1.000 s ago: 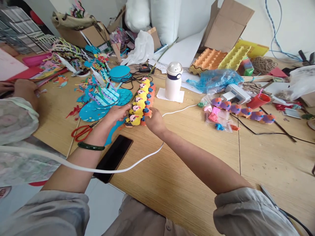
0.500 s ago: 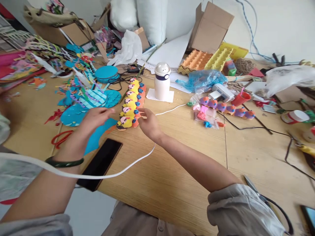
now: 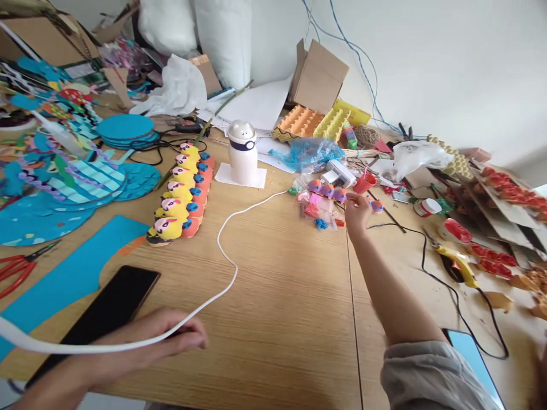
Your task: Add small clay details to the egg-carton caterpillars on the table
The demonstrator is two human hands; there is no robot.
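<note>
My right hand [image 3: 358, 215] reaches out to a short strip of painted egg-carton cups [image 3: 327, 190], purple with orange and blue tops. Its fingers are closed at the middle of the strip and cover some of the cups. Low at the left, my left hand [image 3: 177, 335] hovers near the black phone [image 3: 115, 299], fingers loosely bent and holding nothing visible. A white cable [image 3: 228, 279] passes across in front of it. Beyond stands a double row of egg-carton cups [image 3: 174, 188], yellow with pink faces beside orange with blue tops.
A white bottle [image 3: 243, 162] stands on paper at the middle back. Small clay packets [image 3: 316, 206] lie just left of the purple strip. A yellow glue gun [image 3: 457, 265] with a black cord is at right, red-handled pliers [image 3: 21, 270] and blue cut pieces [image 3: 72, 285] at left.
The view has turned right. My right hand has gone from the yellow and orange cups to the purple strip. My left hand has drawn back toward the table's near edge.
</note>
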